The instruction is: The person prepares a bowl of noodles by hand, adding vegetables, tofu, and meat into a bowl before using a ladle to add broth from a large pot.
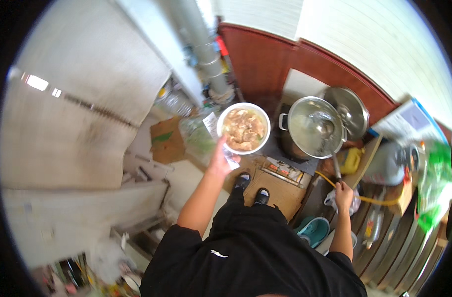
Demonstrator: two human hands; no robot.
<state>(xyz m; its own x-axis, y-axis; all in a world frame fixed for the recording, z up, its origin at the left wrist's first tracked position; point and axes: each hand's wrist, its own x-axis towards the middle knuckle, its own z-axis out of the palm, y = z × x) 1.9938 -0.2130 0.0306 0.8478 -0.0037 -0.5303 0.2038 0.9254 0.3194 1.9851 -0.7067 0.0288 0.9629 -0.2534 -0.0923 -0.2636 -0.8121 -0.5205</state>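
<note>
My left hand [223,162] grips a round white bowl [266,138] by its near left rim. Pieces of meat [244,128] in broth fill it, and a paper slip [210,124] bearing print sticks out beside it. My right hand [344,195] is closed round the handle of a metal ladle [336,167]. The ladle's bowl rests inside a large steel pot [310,102], in cloudy liquid. That pot stands on a dark stove to the right of the white bowl. A steel lid [348,111] leans behind the pot.
A yellow hose [378,201] runs across the wooden slats at right, near a large plastic jug [383,163] and a green plastic bag [433,185]. Teal slippers or tubs [316,230] lie below. A grey pipe [211,63] rises behind, and a cardboard box [166,139] sits left.
</note>
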